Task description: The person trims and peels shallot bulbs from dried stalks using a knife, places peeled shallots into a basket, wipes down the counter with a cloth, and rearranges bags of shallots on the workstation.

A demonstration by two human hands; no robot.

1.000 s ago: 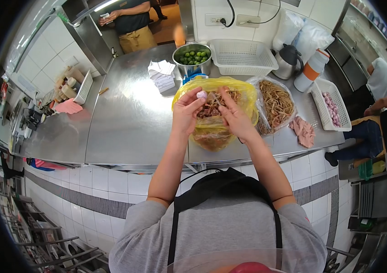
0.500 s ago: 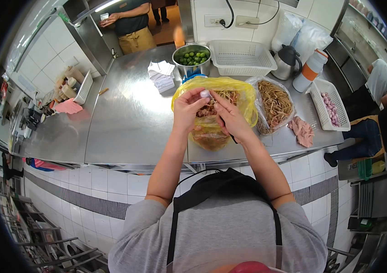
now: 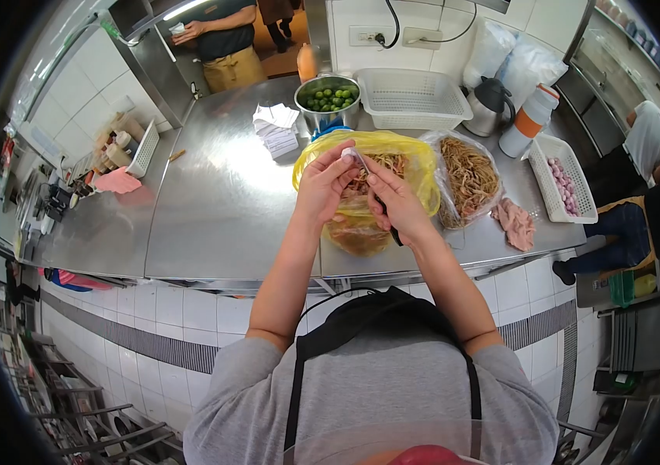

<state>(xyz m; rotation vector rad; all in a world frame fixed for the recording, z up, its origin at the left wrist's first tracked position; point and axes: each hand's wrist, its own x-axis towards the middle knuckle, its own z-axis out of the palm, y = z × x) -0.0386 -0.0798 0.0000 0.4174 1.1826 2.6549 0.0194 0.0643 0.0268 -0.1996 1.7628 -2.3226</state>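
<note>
My left hand pinches a small pale shallot between thumb and fingertips. In my right hand is a small knife; its black handle end sticks out below the palm, and the blade reaches up to the shallot. Both hands are above an open yellow plastic bag of stringy trimmings and reddish skins, part of which my hands cover. Beside it lies a clear bag of brown, root-like strands. Farther right, several pinkish shallots lie in a white basket.
A pot of green limes, a white perforated basket, a steel jug and an orange-banded bottle stand behind the bags. A pink cloth and white papers lie on the steel counter. Other people stand beyond.
My right hand has turned slightly, so more of the blade and handle shows. The shallot has shifted a little upward in my left fingers. The bags have stayed in place.
</note>
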